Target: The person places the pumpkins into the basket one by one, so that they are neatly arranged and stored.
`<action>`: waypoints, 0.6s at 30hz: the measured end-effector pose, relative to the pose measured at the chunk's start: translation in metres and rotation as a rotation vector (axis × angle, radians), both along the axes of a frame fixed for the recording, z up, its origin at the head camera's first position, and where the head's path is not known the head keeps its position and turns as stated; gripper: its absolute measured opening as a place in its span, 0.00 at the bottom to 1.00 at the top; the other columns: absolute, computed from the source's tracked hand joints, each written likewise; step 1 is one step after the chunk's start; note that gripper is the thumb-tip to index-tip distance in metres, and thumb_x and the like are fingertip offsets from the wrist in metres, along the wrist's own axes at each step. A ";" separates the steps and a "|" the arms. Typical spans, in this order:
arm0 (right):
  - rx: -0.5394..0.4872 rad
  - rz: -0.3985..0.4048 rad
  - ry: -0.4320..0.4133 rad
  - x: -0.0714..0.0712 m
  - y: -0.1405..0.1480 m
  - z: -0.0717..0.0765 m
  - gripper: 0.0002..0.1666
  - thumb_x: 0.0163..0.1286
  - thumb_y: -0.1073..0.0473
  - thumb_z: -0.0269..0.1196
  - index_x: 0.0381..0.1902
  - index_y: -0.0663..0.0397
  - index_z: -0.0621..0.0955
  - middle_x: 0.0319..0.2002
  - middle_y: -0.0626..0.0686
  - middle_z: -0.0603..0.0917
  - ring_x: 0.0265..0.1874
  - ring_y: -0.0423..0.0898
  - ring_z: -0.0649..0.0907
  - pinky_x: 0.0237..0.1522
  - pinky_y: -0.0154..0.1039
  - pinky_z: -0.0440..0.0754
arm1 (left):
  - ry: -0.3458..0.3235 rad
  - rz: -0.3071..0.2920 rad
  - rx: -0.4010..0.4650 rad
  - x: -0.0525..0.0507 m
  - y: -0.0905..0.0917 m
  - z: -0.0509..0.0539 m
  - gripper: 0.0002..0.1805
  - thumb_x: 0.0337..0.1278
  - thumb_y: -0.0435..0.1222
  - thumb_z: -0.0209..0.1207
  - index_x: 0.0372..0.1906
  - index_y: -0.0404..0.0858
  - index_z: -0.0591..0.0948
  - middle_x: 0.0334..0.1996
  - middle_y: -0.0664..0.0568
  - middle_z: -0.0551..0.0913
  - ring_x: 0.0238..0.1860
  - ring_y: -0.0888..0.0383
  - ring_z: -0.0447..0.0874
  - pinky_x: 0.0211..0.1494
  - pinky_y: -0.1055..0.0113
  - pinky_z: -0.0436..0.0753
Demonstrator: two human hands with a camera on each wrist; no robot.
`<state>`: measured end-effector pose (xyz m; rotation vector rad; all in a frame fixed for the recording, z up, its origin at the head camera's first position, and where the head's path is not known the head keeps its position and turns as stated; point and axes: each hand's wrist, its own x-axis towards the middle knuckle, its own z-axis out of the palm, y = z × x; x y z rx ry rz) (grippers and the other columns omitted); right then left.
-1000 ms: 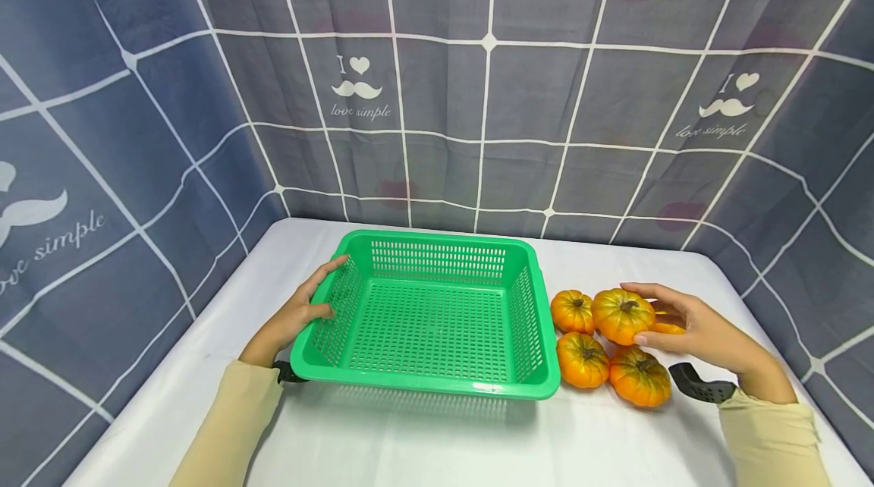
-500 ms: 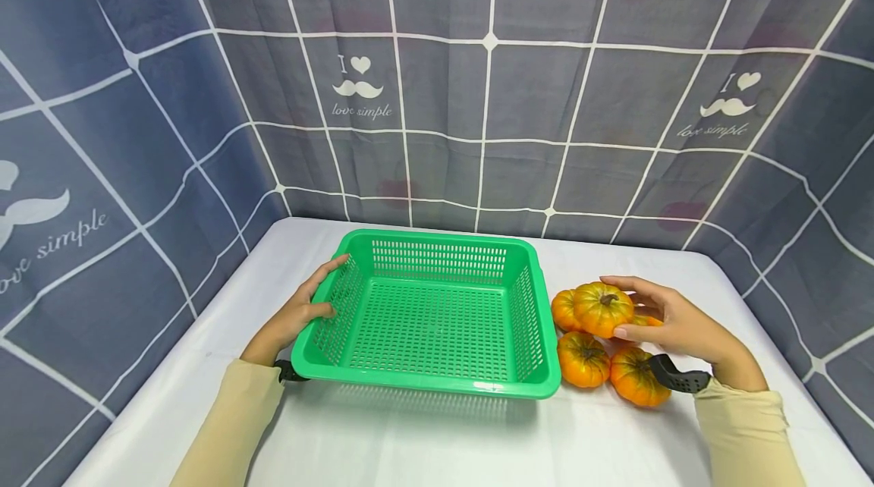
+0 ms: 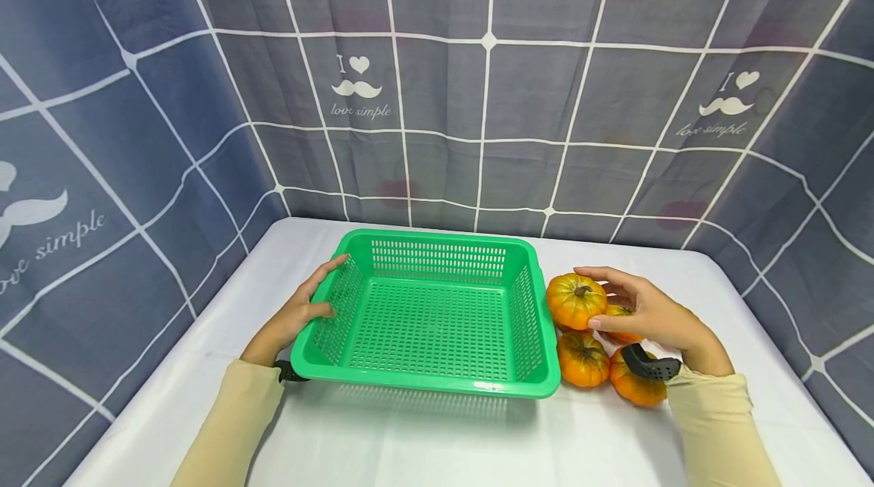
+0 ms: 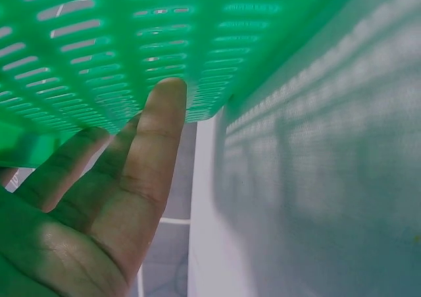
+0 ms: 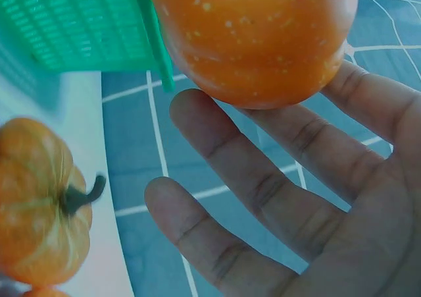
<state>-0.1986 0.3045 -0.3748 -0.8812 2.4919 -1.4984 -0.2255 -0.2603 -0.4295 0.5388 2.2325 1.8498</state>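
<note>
- Occupying the middle of the white tabletop (image 3: pixel 382 449), the green basket (image 3: pixel 423 381) is gripped at its left rim by the left hand (image 3: pixel 300 312), presumably so that it is steadied; whether its base is fully supported cannot be told.
- Left-hand grasp: the thumb is lapped over the basket's rim, while the fingers (image 4: pixel 154 152) are laid nearly straight along its outer wall, only that thin edge being spanned.
- Right-hand grasp: the held pumpkin (image 3: pixel 570 297), placed just beside the basket's right rim, is pinched between the thumb and fingers of the right hand (image 3: pixel 649 312), which are spread to suit its girth. Two fingers are seen stretched out beneath, apparently bearing little load; contact with the basket cannot be judged.
- Three other pumpkins (image 3: pixel 583 362) are grouped to the right of the basket, seemingly for easy reach; two are partly covered by the right hand and its wrist strap (image 3: pixel 652 367).
</note>
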 end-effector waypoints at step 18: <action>0.114 0.079 0.132 -0.026 -0.045 0.013 0.39 0.66 0.67 0.76 0.73 0.64 0.77 0.67 0.63 0.82 0.54 0.41 0.83 0.59 0.31 0.80 | -0.005 -0.002 0.006 0.001 0.001 0.000 0.54 0.53 0.22 0.53 0.88 0.41 0.50 0.81 0.27 0.51 0.50 0.43 0.76 0.42 0.56 0.86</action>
